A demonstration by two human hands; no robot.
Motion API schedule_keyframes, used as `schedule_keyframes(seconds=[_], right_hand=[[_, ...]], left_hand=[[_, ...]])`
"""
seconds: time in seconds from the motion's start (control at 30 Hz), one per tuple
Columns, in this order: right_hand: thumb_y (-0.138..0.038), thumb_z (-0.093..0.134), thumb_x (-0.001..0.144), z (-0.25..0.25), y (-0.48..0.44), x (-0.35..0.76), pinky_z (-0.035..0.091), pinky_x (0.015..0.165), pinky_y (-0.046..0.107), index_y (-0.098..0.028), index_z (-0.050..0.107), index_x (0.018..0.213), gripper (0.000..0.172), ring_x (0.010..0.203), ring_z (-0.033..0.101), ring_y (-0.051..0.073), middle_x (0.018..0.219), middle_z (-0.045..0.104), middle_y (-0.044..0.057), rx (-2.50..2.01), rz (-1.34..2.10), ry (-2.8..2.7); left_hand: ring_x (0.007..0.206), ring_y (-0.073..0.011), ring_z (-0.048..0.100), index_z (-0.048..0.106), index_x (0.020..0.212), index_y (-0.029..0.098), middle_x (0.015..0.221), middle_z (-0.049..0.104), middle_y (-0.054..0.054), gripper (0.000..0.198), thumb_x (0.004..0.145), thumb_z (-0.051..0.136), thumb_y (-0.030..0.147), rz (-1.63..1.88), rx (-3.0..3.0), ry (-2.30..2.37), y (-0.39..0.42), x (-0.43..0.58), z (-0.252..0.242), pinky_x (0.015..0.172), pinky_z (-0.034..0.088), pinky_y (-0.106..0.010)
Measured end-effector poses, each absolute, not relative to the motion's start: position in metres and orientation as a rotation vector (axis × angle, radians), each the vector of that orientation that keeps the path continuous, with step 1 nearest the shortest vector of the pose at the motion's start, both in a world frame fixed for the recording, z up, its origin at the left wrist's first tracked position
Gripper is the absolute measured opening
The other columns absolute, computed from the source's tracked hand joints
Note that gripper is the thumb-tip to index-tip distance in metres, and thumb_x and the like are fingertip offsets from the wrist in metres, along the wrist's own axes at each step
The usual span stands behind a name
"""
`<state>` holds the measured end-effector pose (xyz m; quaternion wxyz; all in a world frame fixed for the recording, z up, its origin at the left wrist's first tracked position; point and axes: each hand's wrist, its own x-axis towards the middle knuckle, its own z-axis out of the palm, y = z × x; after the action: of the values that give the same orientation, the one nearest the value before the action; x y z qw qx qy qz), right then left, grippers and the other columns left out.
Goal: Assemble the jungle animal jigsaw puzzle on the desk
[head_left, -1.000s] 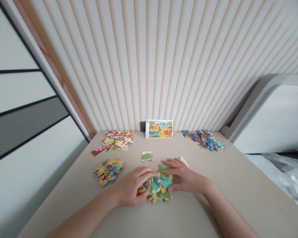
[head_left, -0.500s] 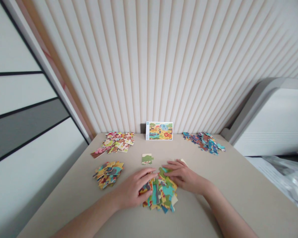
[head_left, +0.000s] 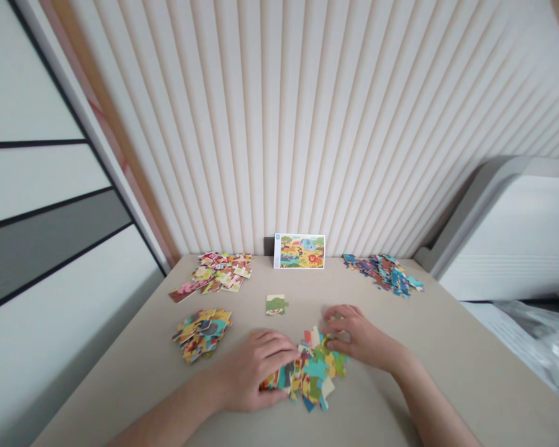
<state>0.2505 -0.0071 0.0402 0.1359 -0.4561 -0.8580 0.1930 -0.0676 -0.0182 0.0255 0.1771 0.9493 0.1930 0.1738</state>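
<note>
A loose heap of jigsaw puzzle pieces in green, turquoise and yellow lies in front of me. My left hand covers the heap's left side, fingers stretched over the pieces and thumb apart below. At the right edge, my right hand has its fingers bent and spread, the thumb touching green pieces. I see no piece clearly lifted in either hand. Beyond the heap one green-and-cream puzzle piece lies alone. A picture card with a lion and an elephant stands against the wall.
Left of my left hand is a pile of yellow and turquoise pieces. Farther back sit a pink and cream pile and, at the right, a dark blue and brown pile. A pleated wall borders the table.
My right hand has shifted slightly right, and green pieces at the heap's right side have spread out. A red-and-cream piece now shows at the top. My left hand stays over the left side.
</note>
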Motion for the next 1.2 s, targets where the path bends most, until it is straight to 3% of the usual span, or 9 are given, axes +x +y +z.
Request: schedule_keyframes(seconds=[0.1,0.17,0.3,0.4,0.5,0.7,0.97,1.1,1.2], right_hand=[[-0.041,0.068,0.092,0.043,-0.005,0.259,0.039,0.109,0.044,-0.028,0.078,0.096,0.016,0.119,0.058,0.026,0.122,0.066,0.007,-1.351,0.551,-2.417],[-0.044,0.066,0.093,0.046,-0.007,0.256,0.039,0.110,0.044,-0.029,0.077,0.106,0.023,0.122,0.057,0.027,0.125,0.065,0.009,-1.321,0.597,-2.380],[-0.057,0.075,0.082,0.050,-0.015,0.236,0.031,0.119,0.049,-0.036,0.062,0.138,0.061,0.139,0.044,0.032,0.149,0.051,0.009,-1.201,0.824,-2.486],[-0.059,0.081,0.074,0.049,-0.021,0.226,0.016,0.123,0.056,-0.038,0.056,0.143,0.076,0.150,0.028,0.036,0.161,0.037,0.008,-1.184,0.919,-2.575],[-0.055,0.082,0.074,0.049,-0.021,0.231,0.013,0.124,0.058,-0.039,0.065,0.134,0.064,0.152,0.023,0.036,0.163,0.034,0.005,-1.232,0.935,-2.554],[-0.046,0.071,0.087,0.047,-0.012,0.258,0.015,0.123,0.059,-0.030,0.073,0.113,0.030,0.149,0.032,0.031,0.155,0.047,0.008,-1.369,0.798,-2.476],[-0.048,0.068,0.087,0.036,-0.004,0.280,0.025,0.120,0.056,-0.026,0.071,0.114,0.035,0.144,0.040,0.031,0.147,0.054,0.011,-1.451,0.690,-2.398],[-0.048,0.067,0.087,0.035,-0.002,0.293,0.023,0.120,0.057,-0.026,0.072,0.110,0.032,0.143,0.041,0.032,0.147,0.054,0.011,-1.563,0.615,-2.360],[-0.045,0.067,0.086,0.034,-0.001,0.298,0.021,0.121,0.057,-0.026,0.073,0.108,0.030,0.144,0.041,0.032,0.148,0.054,0.012,-1.616,0.591,-2.350]], left_hand=[[0.129,-0.0273,0.053,0.046,0.146,0.026,0.138,0.060,-0.010,0.062,0.090,0.068,0.040,0.536,2.663,0.628,-0.015,-0.072,0.023,0.114,0.040,-0.045],[0.131,-0.0267,0.052,0.046,0.147,0.027,0.140,0.059,-0.009,0.063,0.090,0.070,0.042,0.562,2.630,0.688,-0.013,-0.073,0.020,0.115,0.040,-0.045],[0.133,-0.0256,0.052,0.047,0.147,0.029,0.141,0.059,-0.008,0.066,0.089,0.072,0.046,0.605,2.549,0.779,-0.009,-0.074,0.014,0.115,0.041,-0.044],[0.134,-0.0263,0.052,0.047,0.148,0.030,0.143,0.058,-0.008,0.065,0.089,0.072,0.045,0.648,2.478,0.834,-0.009,-0.075,0.014,0.115,0.042,-0.045],[0.134,-0.0265,0.053,0.048,0.147,0.030,0.144,0.058,-0.009,0.064,0.090,0.072,0.045,0.696,2.411,0.859,-0.009,-0.075,0.018,0.115,0.043,-0.044],[0.137,-0.0247,0.051,0.043,0.150,0.030,0.150,0.052,-0.008,0.065,0.091,0.070,0.037,0.728,2.337,0.894,-0.011,-0.076,0.019,0.117,0.040,-0.040],[0.139,-0.0264,0.048,0.038,0.154,0.031,0.153,0.050,-0.007,0.073,0.090,0.070,0.042,0.606,2.544,0.849,-0.014,-0.069,0.023,0.117,0.040,-0.043],[0.138,-0.0272,0.048,0.043,0.151,0.032,0.148,0.054,-0.006,0.064,0.092,0.067,0.040,0.568,2.680,0.894,-0.025,-0.081,0.038,0.119,0.036,-0.047],[0.141,-0.0306,0.045,0.039,0.154,0.034,0.154,0.049,-0.007,0.073,0.089,0.070,0.040,0.554,2.665,1.114,-0.039,-0.102,0.031,0.119,0.035,-0.052]])
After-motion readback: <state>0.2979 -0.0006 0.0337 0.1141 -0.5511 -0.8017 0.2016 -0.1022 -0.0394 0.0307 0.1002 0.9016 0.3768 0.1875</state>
